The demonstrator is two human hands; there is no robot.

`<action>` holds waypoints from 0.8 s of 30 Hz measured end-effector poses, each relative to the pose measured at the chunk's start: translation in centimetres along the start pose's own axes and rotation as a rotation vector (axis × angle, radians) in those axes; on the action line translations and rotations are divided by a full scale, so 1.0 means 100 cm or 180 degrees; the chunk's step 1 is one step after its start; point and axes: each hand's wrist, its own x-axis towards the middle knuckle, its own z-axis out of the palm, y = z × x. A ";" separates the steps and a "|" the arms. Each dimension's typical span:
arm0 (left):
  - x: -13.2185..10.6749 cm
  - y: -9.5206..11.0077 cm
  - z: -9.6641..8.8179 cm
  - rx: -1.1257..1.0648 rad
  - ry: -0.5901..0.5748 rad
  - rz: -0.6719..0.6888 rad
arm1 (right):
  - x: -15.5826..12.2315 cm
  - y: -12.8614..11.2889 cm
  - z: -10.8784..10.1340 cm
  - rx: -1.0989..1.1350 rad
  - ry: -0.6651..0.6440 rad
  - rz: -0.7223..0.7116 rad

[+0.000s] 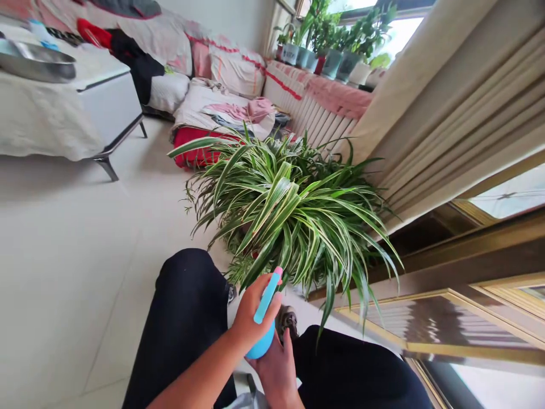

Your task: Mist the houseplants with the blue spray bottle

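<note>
A light-blue spray bottle (263, 324) with a pink nozzle tip sits low in the middle of the view, pointed up at a big spider plant (289, 216) with green-and-white striped leaves. My left hand (251, 315) is wrapped round the bottle's upper part and trigger. My right hand (276, 369) is underneath, its fingers pressed against the bottle's rounded base. Both my knees in black trousers flank the hands. The nozzle is just short of the lowest leaves.
A beige curtain (447, 102) and a wooden window frame (468, 267) stand right of the plant. Potted plants (332, 51) line the sill at the back. A white table (85, 96) with a metal bowl stands far left. Bedding and clothes (230, 108) lie behind.
</note>
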 end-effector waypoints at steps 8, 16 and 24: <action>0.000 -0.015 -0.024 -0.0033 0.0014 -0.0222 | -0.005 0.015 0.008 0.0679 -0.0428 0.0426; -0.006 -0.029 -0.033 -0.0090 0.0532 -0.0521 | -0.004 0.018 0.016 0.0673 -0.0287 0.0350; -0.007 -0.017 -0.075 -0.0225 0.1115 -0.0581 | 0.003 0.014 0.015 0.0486 -0.0236 -0.0020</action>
